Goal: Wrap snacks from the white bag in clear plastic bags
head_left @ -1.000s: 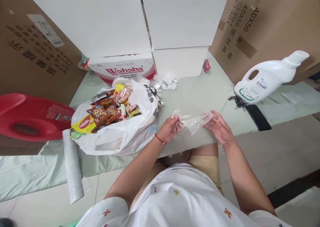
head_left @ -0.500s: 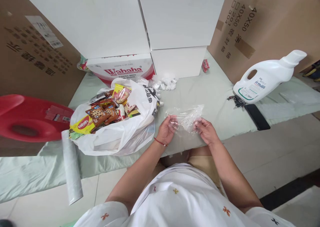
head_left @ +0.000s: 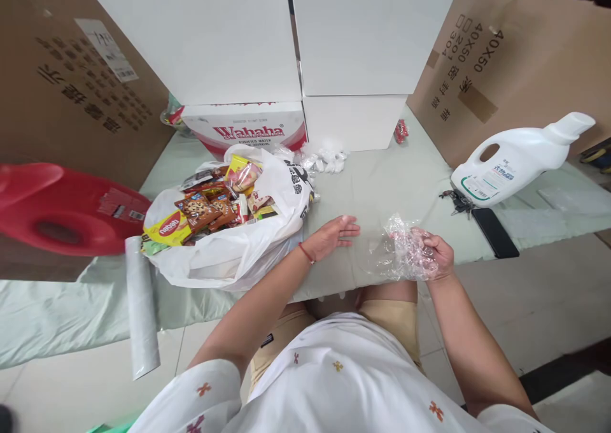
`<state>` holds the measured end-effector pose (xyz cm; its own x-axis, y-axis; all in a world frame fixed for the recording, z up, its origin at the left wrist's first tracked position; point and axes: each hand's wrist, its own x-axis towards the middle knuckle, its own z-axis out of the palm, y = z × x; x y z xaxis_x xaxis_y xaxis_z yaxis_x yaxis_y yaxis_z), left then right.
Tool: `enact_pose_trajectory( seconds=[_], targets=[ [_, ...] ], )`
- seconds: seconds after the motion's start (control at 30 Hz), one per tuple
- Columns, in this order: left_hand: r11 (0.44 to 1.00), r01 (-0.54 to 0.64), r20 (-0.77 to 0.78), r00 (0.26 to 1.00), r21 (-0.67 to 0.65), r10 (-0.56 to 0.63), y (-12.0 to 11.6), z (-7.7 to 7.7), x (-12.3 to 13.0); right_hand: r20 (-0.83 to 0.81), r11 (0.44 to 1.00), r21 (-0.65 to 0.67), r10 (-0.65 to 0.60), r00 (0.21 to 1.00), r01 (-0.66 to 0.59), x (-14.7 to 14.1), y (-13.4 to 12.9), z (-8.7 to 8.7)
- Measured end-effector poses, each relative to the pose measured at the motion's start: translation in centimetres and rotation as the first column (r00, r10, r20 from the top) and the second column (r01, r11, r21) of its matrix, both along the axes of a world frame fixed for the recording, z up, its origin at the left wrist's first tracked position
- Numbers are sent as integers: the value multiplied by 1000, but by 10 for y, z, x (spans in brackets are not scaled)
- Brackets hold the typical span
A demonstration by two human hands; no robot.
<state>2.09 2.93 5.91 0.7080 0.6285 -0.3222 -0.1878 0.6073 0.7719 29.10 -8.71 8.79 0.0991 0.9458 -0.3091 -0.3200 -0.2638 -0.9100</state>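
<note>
My right hand is closed on a crumpled clear plastic bag, held just over the cloth-covered table. The bag's loose part spreads leftward from my fingers. My left hand holds nothing; its fingers stretch to the right, somewhat apart, with a gap between them and the clear bag. Beside my left hand stands a white plastic bag full of snack packets. Behind it lies a cluster of small white wrapped pieces.
A Wahaha carton and white boxes stand at the back. On the left are a red jug and a plastic roll jutting past the edge. A white detergent bottle, keys and a phone lie right.
My left hand has let go of the clear bag and its fingers have straightened. My right hand has carried the bag to the right. The camera view has shifted slightly.
</note>
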Motion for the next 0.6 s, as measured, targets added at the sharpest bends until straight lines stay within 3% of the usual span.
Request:
enact_pose_trajectory(
  seconds=[0.1, 0.17, 0.33, 0.47, 0.6],
  targets=[
    [981, 193, 72, 979, 14, -193, 4, 10, 26, -49, 998, -12, 63, 997, -63, -5, 12, 3],
    [983, 177, 47, 983, 54, -180, 8, 11, 38, -66, 997, -20, 69, 995, -71, -6, 25, 1],
    [968, -166, -76, 980, 190, 184, 24, -4, 52, 8, 998, -43, 49, 999, -49, 1, 62, -15],
    [829, -468, -149, 836, 306, 527, 42, -24, 55, 108, 997, -64, -37, 994, 44, 8, 94, -30],
    [688, -595, -190, 684, 416, 705, 62, -36, 54, 169, 991, -81, -92, 981, 107, 25, 117, -34]
  ],
)
